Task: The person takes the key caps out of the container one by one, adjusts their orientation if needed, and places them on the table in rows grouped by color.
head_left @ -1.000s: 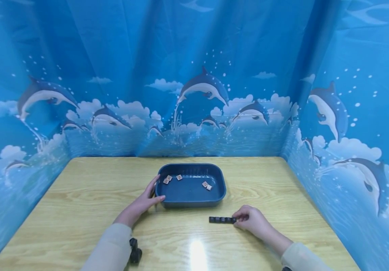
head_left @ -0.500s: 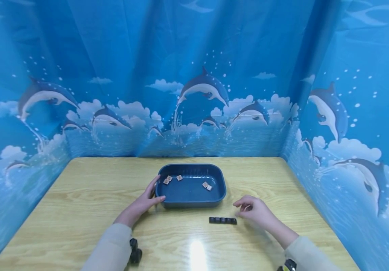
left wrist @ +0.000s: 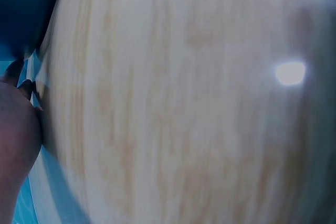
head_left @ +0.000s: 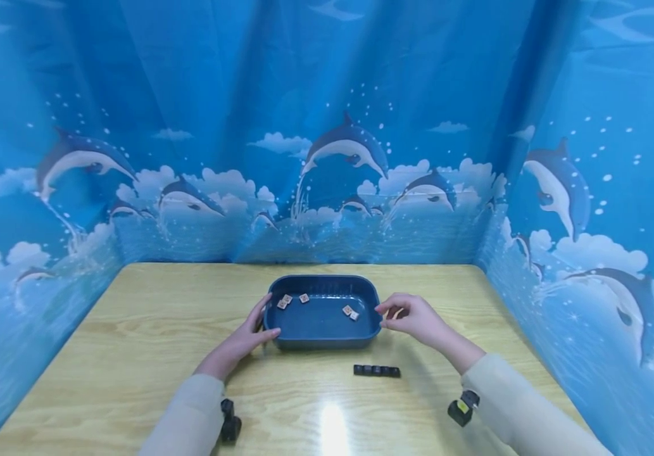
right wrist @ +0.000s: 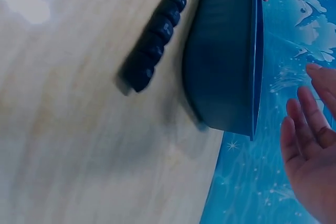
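A deep blue rectangular tub (head_left: 321,343) stands on the table. Several small pale cubes with dark marks lie inside it, among them a pair of cubes (head_left: 351,313) towards the right. My left hand (head_left: 242,342) holds the tub's left end, thumb at the front rim and fingers along the side. At the right rim is my right hand (head_left: 412,318), fingers loosely bent and nothing in them; in the right wrist view this hand (right wrist: 315,150) appears raised beside the tub. A straight row of small black blocks (head_left: 377,370) lies in front of the tub.
The wood-grain table (head_left: 190,297) is enclosed by blue curtains (head_left: 218,95) printed with dolphins. A bright light reflection falls on the table's front middle. Black wrist cameras sit on both sleeves, the right camera (head_left: 463,407) marked with yellow.
My right hand has let go of the right end of the black row, then risen and moved forward to the tub's right rim. The left hand and the tub hold still.
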Motion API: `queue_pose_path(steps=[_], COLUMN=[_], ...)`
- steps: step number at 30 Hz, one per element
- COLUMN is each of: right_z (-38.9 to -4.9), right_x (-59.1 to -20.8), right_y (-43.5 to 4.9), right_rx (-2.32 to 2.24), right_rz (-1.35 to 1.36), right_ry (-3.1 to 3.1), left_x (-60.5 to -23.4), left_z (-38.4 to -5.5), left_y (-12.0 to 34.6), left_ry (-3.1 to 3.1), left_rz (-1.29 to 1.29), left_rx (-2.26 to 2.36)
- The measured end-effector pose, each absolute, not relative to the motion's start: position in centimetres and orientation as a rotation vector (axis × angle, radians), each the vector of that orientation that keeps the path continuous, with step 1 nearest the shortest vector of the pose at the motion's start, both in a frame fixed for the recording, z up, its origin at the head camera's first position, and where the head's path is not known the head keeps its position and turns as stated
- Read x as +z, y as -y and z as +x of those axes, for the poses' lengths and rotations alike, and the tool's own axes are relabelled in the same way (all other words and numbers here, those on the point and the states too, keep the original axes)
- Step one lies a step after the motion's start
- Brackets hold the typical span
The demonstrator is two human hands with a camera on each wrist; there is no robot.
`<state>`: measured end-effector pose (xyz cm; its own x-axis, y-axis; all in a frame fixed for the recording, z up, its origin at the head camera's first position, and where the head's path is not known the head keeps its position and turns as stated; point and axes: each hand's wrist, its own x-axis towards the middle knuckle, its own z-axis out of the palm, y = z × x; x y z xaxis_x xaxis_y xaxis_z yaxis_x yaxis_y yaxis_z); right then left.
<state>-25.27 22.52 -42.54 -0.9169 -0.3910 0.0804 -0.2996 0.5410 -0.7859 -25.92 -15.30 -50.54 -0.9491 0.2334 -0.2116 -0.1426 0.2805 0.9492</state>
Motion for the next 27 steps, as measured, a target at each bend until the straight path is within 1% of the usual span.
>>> queue_pose_path(steps=[15, 23, 27], right_z=[-30.0, -32.1, -32.7], right_x=[-40.0, -41.5, -42.3], right_y=[-19.5, -18.3, -17.8], right_rx=[-0.983, -0.705, -0.590], right_rz=[-0.881, -1.014, -1.034], right_ry=[-2.485, -2.493, -2.495], left_x=[-50.6, -50.8, -50.9], left_z=[-25.9, -25.8, -25.7], left_y=[15.8, 15.8, 15.6], left_ry=[-2.224, -2.222, -2.228], left_rz=[0.090, 0.085, 0.086], left_rx=[1.748, 1.747, 1.757])
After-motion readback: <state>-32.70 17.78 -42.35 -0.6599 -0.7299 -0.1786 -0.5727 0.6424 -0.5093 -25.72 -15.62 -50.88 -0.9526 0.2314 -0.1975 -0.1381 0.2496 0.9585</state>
